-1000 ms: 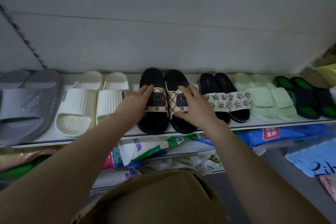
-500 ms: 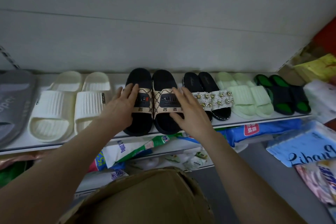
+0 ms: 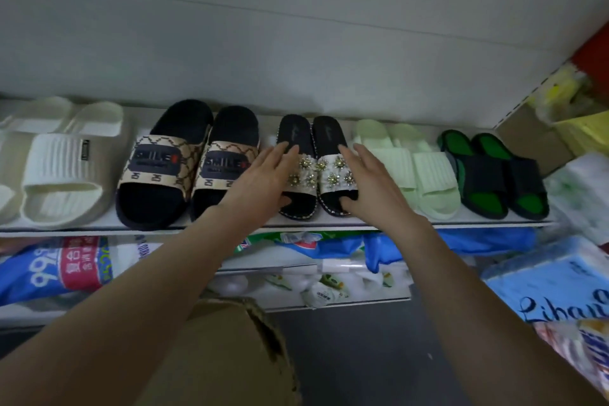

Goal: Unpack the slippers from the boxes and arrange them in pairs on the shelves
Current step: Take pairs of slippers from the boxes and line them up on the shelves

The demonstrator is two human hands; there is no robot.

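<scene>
Several slipper pairs stand in a row on the white shelf. From left: a cream pair, a black pair with beige SMILE straps, a black pair with jewelled white straps, a pale green pair and a black-and-green pair. My left hand lies flat, fingers apart, against the left side of the jewelled pair. My right hand lies the same way against its right side. Neither hand grips anything. A brown cardboard box sits below, between my forearms.
Lower shelves hold blue and white plastic packs and small white items. Blue tissue packs lie at the right. Yellow bags sit on the neighbouring shelf at far right. A grey wall panel backs the shelf.
Both hands have left the SMILE pair and moved right to flank the jewelled pair. The view has shifted right, so the grey slippers at the left are out of frame.
</scene>
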